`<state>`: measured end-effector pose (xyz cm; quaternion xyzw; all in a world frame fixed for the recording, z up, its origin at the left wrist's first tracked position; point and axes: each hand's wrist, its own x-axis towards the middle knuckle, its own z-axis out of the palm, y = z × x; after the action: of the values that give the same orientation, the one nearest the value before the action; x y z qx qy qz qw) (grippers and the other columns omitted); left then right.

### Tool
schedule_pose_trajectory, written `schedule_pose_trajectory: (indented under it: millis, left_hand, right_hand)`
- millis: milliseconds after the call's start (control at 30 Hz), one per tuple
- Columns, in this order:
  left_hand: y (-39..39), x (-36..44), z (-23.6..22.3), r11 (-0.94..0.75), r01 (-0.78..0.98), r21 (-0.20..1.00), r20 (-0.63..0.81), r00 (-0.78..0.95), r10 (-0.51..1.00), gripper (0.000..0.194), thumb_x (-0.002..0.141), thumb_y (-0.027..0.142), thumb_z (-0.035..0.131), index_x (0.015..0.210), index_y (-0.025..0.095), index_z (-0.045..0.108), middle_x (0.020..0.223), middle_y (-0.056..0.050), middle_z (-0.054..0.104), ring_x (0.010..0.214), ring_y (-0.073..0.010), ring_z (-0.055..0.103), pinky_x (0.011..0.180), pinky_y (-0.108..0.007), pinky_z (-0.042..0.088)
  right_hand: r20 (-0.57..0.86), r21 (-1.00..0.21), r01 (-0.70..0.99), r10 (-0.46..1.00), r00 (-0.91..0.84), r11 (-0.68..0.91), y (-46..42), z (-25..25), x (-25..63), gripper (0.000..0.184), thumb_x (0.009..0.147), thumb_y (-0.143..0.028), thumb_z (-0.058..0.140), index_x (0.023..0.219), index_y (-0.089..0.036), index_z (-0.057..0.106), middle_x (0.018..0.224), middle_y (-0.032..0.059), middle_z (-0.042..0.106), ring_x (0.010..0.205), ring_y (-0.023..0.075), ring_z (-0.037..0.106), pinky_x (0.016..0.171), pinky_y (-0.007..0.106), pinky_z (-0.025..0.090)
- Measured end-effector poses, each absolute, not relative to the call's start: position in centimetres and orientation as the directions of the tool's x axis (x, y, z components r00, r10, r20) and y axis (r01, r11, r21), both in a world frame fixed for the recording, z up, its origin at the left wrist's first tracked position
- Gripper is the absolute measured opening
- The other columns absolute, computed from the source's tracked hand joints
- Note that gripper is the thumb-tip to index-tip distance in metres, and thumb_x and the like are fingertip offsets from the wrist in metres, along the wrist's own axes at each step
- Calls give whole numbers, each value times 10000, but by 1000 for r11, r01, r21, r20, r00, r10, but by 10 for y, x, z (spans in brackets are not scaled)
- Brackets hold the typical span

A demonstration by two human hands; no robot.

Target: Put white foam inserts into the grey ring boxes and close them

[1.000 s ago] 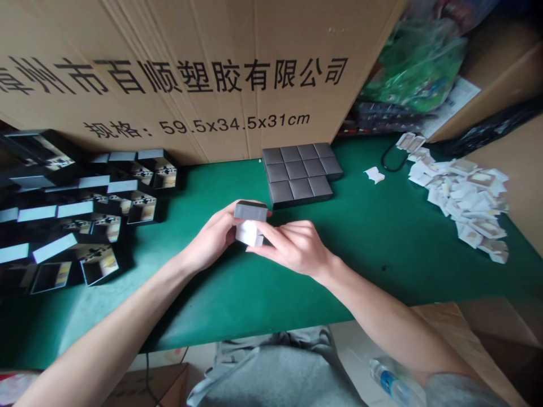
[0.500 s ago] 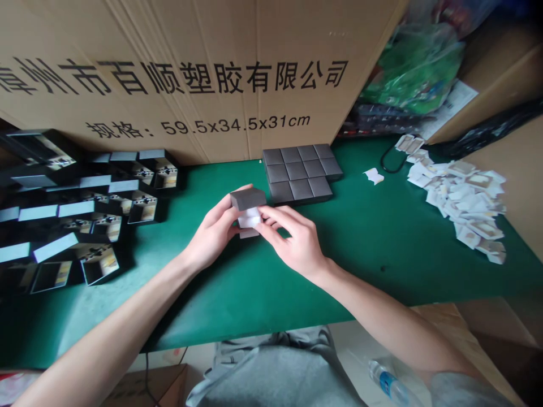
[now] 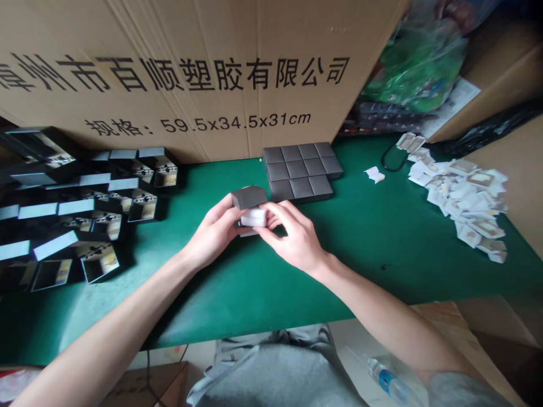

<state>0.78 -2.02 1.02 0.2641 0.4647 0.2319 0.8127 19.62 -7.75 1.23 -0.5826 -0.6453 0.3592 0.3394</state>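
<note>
Over the green table, my left hand (image 3: 214,229) grips a small dark grey hinged box (image 3: 249,197) by its left side, with the lid raised toward me. A white padded insert (image 3: 253,217) shows at the mouth of this box. My right hand (image 3: 292,229) pinches the insert's right end between thumb and fingers. How deep the insert sits in the box is hidden by my fingers and the lid. Just behind my right hand lies a block of several closed dark grey boxes (image 3: 297,169), set side by side in rows.
Open dark boxes (image 3: 99,260) stand in rows at the left. White inserts (image 3: 470,198) are heaped at the right, with one loose white piece (image 3: 374,174) and a black loop (image 3: 392,164) nearby. A large carton (image 3: 190,34) walls off the back of the green table (image 3: 203,316).
The white insert has turned and shifted slightly right, so its smooth long face now shows under the lid. Both hands stay in nearly the same place.
</note>
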Motion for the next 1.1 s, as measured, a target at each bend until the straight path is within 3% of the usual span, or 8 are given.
schedule_pose_trajectory:
  millis: [200,367,533,733,867,1100]
  left_hand:
    - [-21,3,4,758,-131,639,-621,494,608,486,921,416,710,1366,223,671,1275,-101,716,1008,-213,681,799,-284,598]
    - [-21,2,4,775,-89,626,-628,531,568,534,924,373,702,1439,267,610,1392,-86,672,1159,-261,662,923,-353,601]
    - [-13,3,8,814,-171,555,-615,575,540,501,879,304,632,1376,240,647,1299,-85,710,1087,-260,687,879,-378,618]
    - [-9,0,8,841,-194,505,-590,634,500,455,922,393,646,1333,203,692,1278,-118,728,1117,-300,697,950,-452,612]
    - [-11,-1,9,854,-138,502,-605,649,460,489,945,419,693,1391,218,672,1327,-119,722,1191,-303,690,1019,-445,595]
    - [-18,-4,8,839,-86,537,-632,618,467,579,962,370,741,1515,325,573,1497,-65,633,1287,-267,660,1074,-395,594]
  right_hand:
    - [-94,-943,327,992,-78,-64,-72,14,198,254,882,-241,792,1104,-187,682,909,-10,653,704,92,696,689,210,653]
    - [-123,-939,335,984,-126,-75,-71,13,201,245,864,-195,758,1103,-172,708,864,-20,611,653,78,624,644,196,609]
    - [-194,-928,349,969,-153,-130,-67,16,210,283,829,-259,775,1093,-175,718,841,-22,619,615,76,558,587,195,554]
    - [-304,-932,268,927,-219,-243,-62,21,216,307,784,-289,791,1037,-121,743,773,-16,638,626,84,544,601,217,520]
    - [-297,-930,284,933,-206,-233,-62,19,217,381,781,-351,807,1079,-117,767,762,-12,646,621,90,547,600,232,525]
    - [-221,-952,250,962,-162,-176,-65,13,215,251,899,-299,728,1105,-164,776,787,-14,680,644,86,596,638,219,557]
